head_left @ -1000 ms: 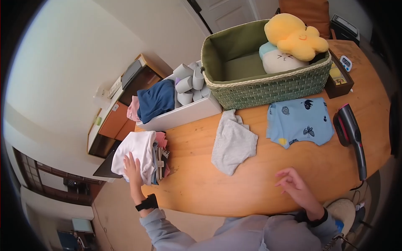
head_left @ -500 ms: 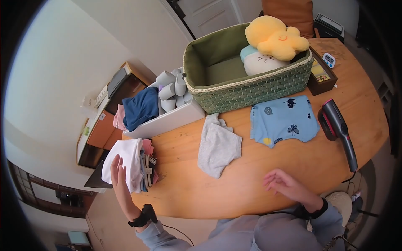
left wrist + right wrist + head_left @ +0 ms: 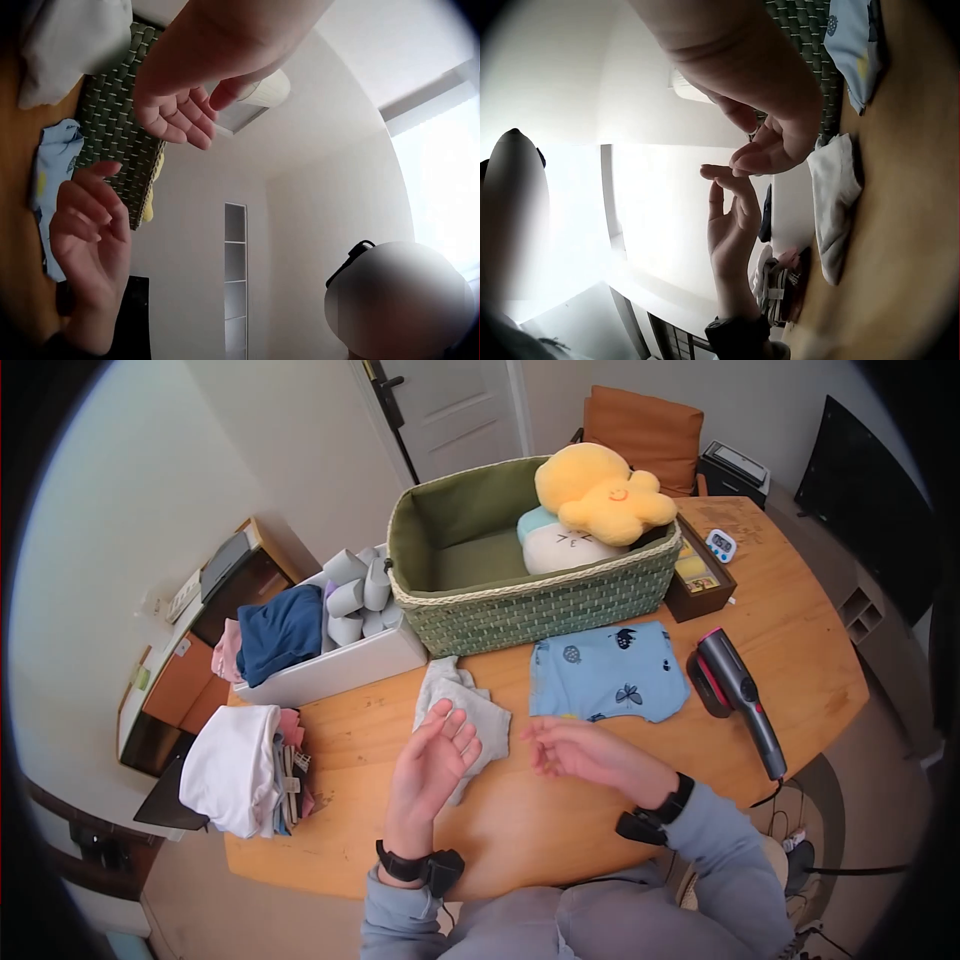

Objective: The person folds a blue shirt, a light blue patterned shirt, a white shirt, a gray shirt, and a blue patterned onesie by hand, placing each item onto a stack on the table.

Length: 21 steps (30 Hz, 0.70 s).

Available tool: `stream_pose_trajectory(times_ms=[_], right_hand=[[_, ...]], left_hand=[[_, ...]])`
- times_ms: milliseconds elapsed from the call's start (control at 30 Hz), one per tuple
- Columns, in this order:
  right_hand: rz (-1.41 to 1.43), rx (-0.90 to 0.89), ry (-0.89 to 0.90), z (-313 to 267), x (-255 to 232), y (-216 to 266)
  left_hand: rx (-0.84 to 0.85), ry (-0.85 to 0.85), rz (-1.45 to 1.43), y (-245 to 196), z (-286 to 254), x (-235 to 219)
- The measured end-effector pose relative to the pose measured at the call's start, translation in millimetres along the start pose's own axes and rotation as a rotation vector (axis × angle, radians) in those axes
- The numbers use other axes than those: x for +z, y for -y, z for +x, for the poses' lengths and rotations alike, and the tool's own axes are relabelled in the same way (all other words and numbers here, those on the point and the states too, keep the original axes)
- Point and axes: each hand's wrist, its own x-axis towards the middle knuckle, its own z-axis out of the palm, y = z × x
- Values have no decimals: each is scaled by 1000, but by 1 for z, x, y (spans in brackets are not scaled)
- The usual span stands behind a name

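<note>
My left hand (image 3: pixel 428 765) is raised above the table, palm turned up and fingers loosely bent, with nothing in it. It overlaps a grey folded garment (image 3: pixel 487 718) in the head view. Facing it, my right hand (image 3: pixel 585 752) hovers with relaxed fingers, also holding nothing, just in front of a light blue garment (image 3: pixel 610 672) with dark prints. The left wrist view shows both the left hand (image 3: pixel 180 112) and the right hand (image 3: pixel 94 232) off the tabletop. At the table's left end stands a stack of folded clothes, a white garment (image 3: pixel 230 770) on top.
A green woven basket (image 3: pixel 540 615) with yellow and white plush toys stands at the back. Left of it, a white box (image 3: pixel 350 675) holds grey rolls and a navy cloth (image 3: pixel 280 632). A handheld steamer (image 3: pixel 742 700), a brown box (image 3: pixel 705 600) and a small timer (image 3: pixel 721 545) are on the right.
My left hand has left the white garment on the stack and come right, over the grey garment. The right hand has moved up toward the blue garment. The head view has shifted.
</note>
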Motion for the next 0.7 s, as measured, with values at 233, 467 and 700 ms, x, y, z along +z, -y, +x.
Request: stream_pose_trajectory(times_ms=[233, 467, 700], right_hand=[[263, -54, 101, 50, -24, -5], [449, 9, 96, 48, -42, -17], [307, -50, 108, 43, -29, -8]], left_hand=[[-94, 211, -328, 44, 55, -4], [-282, 348, -188, 74, 77, -22], [-263, 374, -90, 75, 73, -25]])
